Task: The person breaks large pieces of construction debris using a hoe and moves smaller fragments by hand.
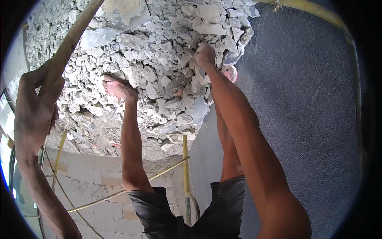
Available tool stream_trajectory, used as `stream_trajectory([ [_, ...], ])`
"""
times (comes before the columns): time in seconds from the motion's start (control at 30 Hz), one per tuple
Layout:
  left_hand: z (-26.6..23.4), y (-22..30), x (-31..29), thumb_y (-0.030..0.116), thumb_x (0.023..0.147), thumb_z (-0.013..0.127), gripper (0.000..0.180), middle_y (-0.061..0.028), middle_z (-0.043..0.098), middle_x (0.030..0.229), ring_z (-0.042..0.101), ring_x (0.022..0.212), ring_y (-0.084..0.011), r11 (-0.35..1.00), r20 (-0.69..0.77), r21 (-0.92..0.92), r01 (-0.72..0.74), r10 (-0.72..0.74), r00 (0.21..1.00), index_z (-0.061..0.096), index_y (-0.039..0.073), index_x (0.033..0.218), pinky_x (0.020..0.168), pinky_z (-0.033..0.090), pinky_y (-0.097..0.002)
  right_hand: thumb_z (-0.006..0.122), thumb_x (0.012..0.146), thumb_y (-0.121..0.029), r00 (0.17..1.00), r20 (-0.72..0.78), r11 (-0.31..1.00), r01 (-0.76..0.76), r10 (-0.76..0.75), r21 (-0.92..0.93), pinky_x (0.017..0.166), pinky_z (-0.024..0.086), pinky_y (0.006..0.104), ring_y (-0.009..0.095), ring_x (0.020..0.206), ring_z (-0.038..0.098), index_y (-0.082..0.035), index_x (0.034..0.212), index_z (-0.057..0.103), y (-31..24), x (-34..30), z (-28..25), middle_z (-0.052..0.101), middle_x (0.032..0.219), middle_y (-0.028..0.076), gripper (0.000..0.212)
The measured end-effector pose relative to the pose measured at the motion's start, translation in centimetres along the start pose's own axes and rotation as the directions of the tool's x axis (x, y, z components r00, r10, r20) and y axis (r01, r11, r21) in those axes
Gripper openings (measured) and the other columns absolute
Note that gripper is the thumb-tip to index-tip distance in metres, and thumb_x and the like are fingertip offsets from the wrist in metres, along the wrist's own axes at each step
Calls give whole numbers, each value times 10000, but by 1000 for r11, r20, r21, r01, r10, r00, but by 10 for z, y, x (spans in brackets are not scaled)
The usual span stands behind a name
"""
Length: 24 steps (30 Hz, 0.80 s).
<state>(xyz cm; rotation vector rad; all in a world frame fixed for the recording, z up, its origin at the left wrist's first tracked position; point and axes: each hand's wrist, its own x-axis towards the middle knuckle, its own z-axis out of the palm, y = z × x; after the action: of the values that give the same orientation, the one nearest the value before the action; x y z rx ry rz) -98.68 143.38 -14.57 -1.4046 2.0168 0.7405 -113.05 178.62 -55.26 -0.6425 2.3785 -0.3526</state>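
My left hand (38, 101), at the left side, is closed around a thick wooden handle (73, 38). The handle slants up to the right and leaves the picture at the top, so its far end is hidden. My right arm stretches down to a heap of broken grey-white rubble (159, 51). There my right hand (205, 56) is low among the stones at the heap's right part, its fingers curled. Dusty pieces lie right against those fingers, and whatever they grip cannot be made out.
My feet stand on the rubble in pink sandals (115, 89). A dark rough wall (302, 99) rises along the right. Behind me are yellow poles (186, 167), a thin crossing bar and a tiled surface (91, 171). Clear plastic (99, 38) lies on the heap.
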Motion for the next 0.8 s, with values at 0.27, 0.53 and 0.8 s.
stream_trajectory([
  [0.27,6,-29,21,73,894,648,332,-208,632,870,613,659,-252,950,19,-4,-313,313,950,562,-104,1162,577,510,-356,651,755,-73,973,177,985,132,-151,111,907,527,403,364,1046,663,-187,1259,640,32,-90,-104,680,1151,200,517],
  [0.53,-19,-43,25,22,800,561,255,-348,665,840,723,806,-399,937,157,-237,-258,299,941,608,-164,969,692,558,-465,686,816,-24,919,-72,903,-394,387,-170,967,512,371,276,1137,641,-185,1286,624,5,-266,-228,662,1241,132,500],
  [0.8,-30,-62,31,-6,826,610,168,-305,695,842,730,714,-361,934,171,-278,-223,277,946,653,-139,919,555,609,-411,642,863,-133,577,160,548,-600,801,-583,1047,473,451,355,1259,561,-227,1394,516,-64,-299,-203,554,1397,146,553],
])
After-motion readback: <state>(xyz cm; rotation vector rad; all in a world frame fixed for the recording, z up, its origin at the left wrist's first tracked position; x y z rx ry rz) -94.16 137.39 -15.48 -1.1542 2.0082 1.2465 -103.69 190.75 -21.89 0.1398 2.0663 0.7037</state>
